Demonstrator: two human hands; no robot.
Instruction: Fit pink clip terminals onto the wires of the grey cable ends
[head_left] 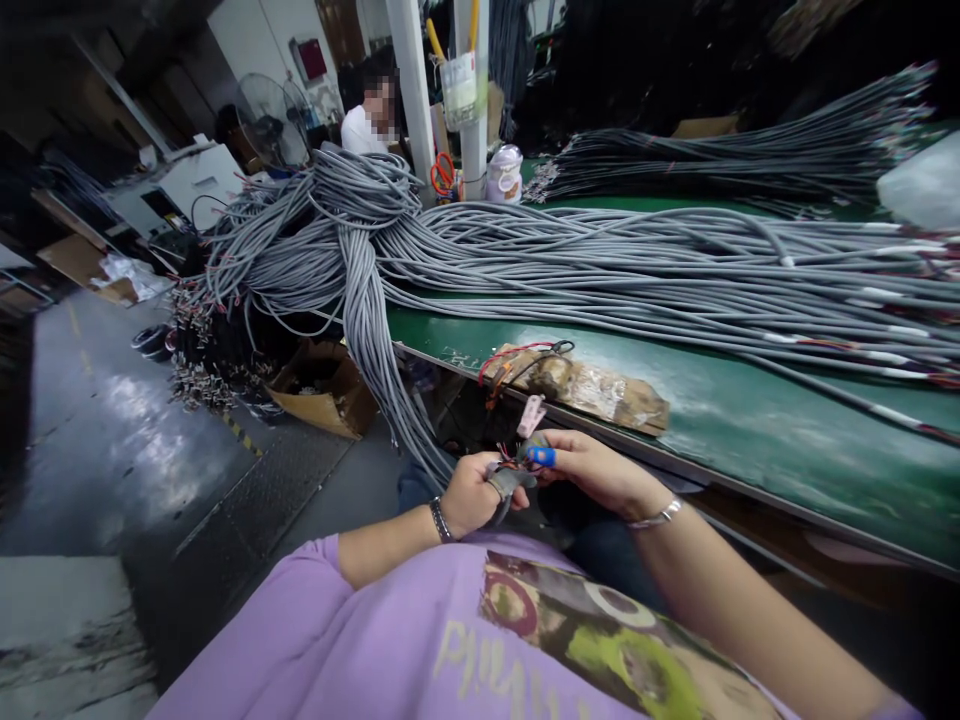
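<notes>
My left hand (472,494) is closed around a grey cable (511,482) near its stripped end, where thin coloured wires fan out. Close by on the right, my right hand (574,462) pinches at those wires, a blue wrap on one finger. What exactly sits between its fingertips is too small to make out. Just above the hands, a pale pink clip (532,415) stands at the table edge. Behind it lies a wooden board (615,395) wrapped in clear tape, with red and black leads at its left end.
A large bundle of grey cables (570,260) runs along the green table (720,385) and hangs over its left edge. Darker cables (720,165) lie at the back. A cardboard box (326,390) stands on the floor. A co-worker (367,122) sits beyond the post.
</notes>
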